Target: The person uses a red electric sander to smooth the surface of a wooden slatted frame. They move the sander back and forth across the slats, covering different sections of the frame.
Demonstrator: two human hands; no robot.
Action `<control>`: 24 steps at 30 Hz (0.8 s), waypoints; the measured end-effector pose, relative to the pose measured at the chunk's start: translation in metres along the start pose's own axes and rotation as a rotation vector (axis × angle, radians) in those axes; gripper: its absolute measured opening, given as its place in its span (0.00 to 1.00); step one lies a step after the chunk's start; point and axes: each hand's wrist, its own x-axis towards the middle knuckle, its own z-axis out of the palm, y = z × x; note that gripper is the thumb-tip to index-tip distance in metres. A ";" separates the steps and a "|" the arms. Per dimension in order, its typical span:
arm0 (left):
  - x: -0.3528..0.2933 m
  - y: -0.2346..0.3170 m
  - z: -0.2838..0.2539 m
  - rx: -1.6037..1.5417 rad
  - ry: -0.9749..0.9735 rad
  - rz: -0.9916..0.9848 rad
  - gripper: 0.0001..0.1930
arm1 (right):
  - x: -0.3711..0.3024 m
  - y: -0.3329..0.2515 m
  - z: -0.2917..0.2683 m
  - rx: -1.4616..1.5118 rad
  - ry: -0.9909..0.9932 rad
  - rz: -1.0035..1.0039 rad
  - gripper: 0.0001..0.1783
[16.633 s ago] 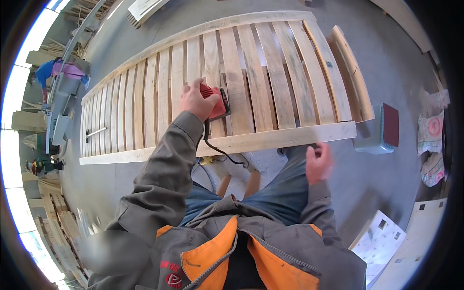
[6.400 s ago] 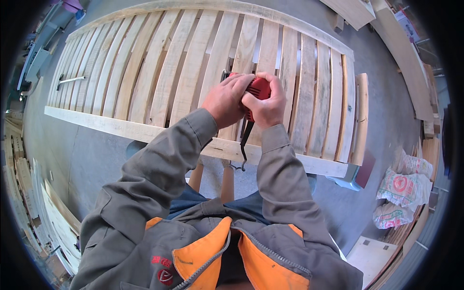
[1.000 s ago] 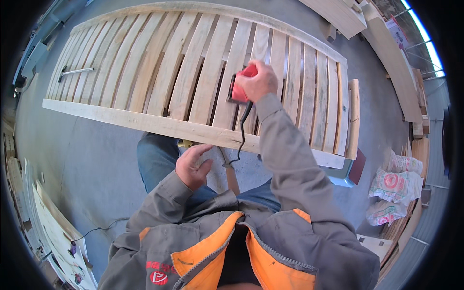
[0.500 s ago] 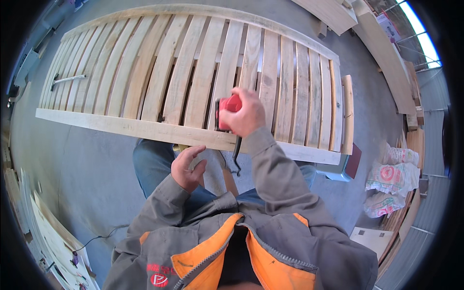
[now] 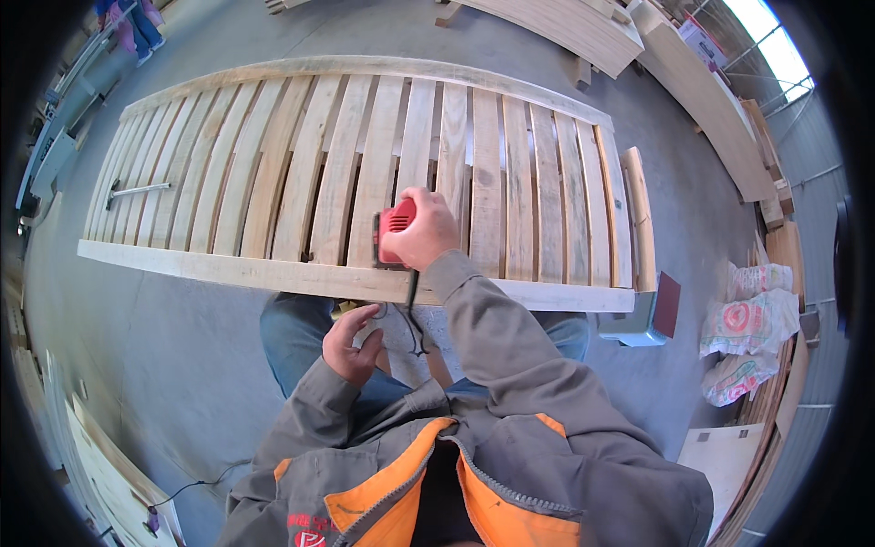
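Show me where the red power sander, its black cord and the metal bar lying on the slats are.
red power sander [image 5: 394, 235], head view, on its red body left of the right hand.
black cord [image 5: 413, 314], head view, where it hangs below the front rail.
metal bar [image 5: 141, 190], head view, mid-shaft, far left slats.

Three printed white sacks [image 5: 749, 321] with red and green markings, stacked at far right

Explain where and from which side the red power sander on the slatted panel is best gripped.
Grip the red power sander over its top housing, coming down from above. It sits flat on the slats of the wooden slatted panel, so only its top and sides are free, and its cord trails toward the person. The right hand already holds it this way; the left hand hangs free below the panel's edge.
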 end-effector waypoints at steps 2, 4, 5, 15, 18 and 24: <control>-0.001 0.003 -0.002 0.000 -0.010 -0.017 0.22 | 0.001 -0.008 0.010 -0.018 0.008 0.001 0.36; 0.000 0.008 -0.002 -0.008 -0.004 -0.010 0.22 | 0.001 -0.006 0.009 0.009 0.000 0.065 0.36; -0.001 0.008 -0.003 -0.007 0.006 -0.012 0.22 | 0.001 -0.003 0.007 0.031 0.012 0.084 0.36; 0.024 0.017 -0.004 -0.006 0.022 0.008 0.22 | -0.011 0.010 -0.012 0.122 0.046 0.108 0.36; 0.037 0.015 -0.003 -0.003 0.029 -0.008 0.22 | -0.010 0.014 -0.013 0.144 0.069 0.088 0.36; 0.058 0.015 0.008 0.025 0.013 -0.020 0.21 | 0.011 0.025 -0.010 0.219 0.093 0.096 0.37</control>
